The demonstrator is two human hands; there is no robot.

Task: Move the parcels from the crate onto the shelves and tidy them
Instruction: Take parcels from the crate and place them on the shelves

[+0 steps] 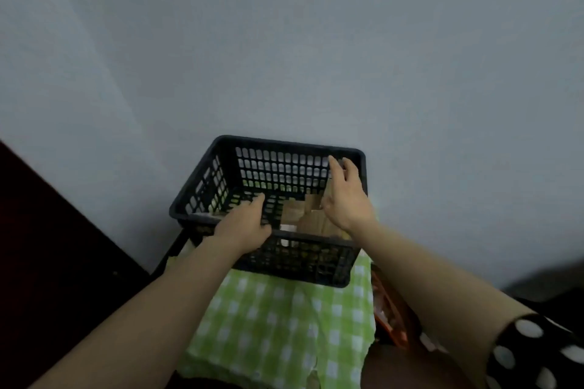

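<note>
Crate: a black lattice plastic crate (205, 189) sits at centre frame on a green-and-white checked cloth (278, 319), backed against a grey wall (284, 41).
Parcels: brown cardboard parcels (316, 221) lie in the crate's lower right part, some leaning on each other. A small white piece shows beside them. The count is unclear.
Left hand: the left hand (246, 224) crosses the near rim, with its fingers stretched forward and relaxed towards the crate floor. It holds nothing that I can see.
Right hand: the right hand (344, 196) is inside at the crate's right side, fingers extended upwards beside a thin upright cardboard edge. I cannot tell whether it grips that edge or only touches it.
Shelves: none in view.
Surroundings: an orange object (392, 319) lies right of the cloth, and a polka-dot sleeve (537, 354) sits at lower right.
Stage: probably the first pick, as parcels are still inside the crate.
Risk, slipping: a flat parcel pinched by one thin edge could twist free and drop back.
Risk, snagging: a corner could catch in the lattice holes and tug the crate along.
Risk, sliding: the loose cloth could shift under the crate if the rim is pushed.
Risk, toppling: lifting one leaning parcel could let its neighbours fall flat.
</note>
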